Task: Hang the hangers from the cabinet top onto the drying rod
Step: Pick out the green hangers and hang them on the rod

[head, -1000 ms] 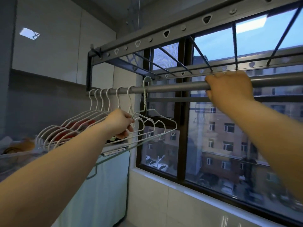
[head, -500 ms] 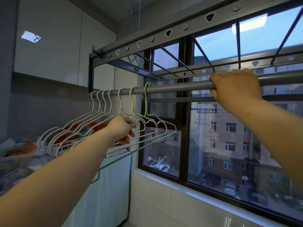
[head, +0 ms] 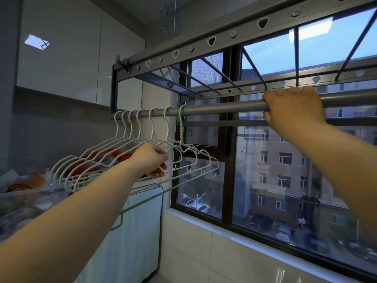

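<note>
Fingers (head: 158, 173) of our left hand (head: 148, 160) were curled round the bunched hangers (head: 140, 137) at nine o'clock in the head view, all seven hooks (head: 151, 113) over the rod (head: 224, 109). Our right hand (head: 293, 111) gripped the rod at two o'clock. We judged the hanging nearly done: only letting go remained, and whether more hangers lay on the cabinet (head: 138, 231) at seven o'clock we could not tell.

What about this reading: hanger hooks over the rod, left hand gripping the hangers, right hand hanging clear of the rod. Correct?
Not the right hand: the head view shows it gripping the drying rod. As you say, the hangers hook over the rod and the left hand grips them.
</note>
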A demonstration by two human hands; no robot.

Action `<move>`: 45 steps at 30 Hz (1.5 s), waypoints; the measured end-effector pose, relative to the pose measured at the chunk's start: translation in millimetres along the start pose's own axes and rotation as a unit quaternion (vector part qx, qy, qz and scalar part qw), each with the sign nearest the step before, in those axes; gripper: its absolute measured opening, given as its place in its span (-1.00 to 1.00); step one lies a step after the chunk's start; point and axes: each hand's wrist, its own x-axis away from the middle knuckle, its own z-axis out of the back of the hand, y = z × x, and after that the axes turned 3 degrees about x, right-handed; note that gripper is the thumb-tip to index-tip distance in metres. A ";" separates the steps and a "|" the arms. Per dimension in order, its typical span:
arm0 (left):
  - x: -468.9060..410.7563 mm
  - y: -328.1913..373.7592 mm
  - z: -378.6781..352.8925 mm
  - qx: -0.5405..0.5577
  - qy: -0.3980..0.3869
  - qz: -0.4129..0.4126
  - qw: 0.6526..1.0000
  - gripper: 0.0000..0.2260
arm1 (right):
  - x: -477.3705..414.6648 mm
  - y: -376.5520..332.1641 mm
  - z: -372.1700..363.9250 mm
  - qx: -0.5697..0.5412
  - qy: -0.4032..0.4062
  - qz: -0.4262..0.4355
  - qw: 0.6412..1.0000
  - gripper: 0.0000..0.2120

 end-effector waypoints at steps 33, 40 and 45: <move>188.8 134.3 -188.8 0.011 -0.166 -0.296 0.941 -0.73 | 219.2 233.8 41.5 -0.055 -0.216 -0.019 0.975 -0.71; 303.1 192.1 -339.2 0.068 -0.311 -0.279 0.906 -0.74 | 382.7 391.4 69.7 0.012 -0.353 -0.155 0.922 -0.74; 386.0 249.4 -432.1 0.122 -0.369 -0.318 0.865 -0.71 | 493.0 480.7 110.2 0.029 -0.432 -0.270 0.860 -0.69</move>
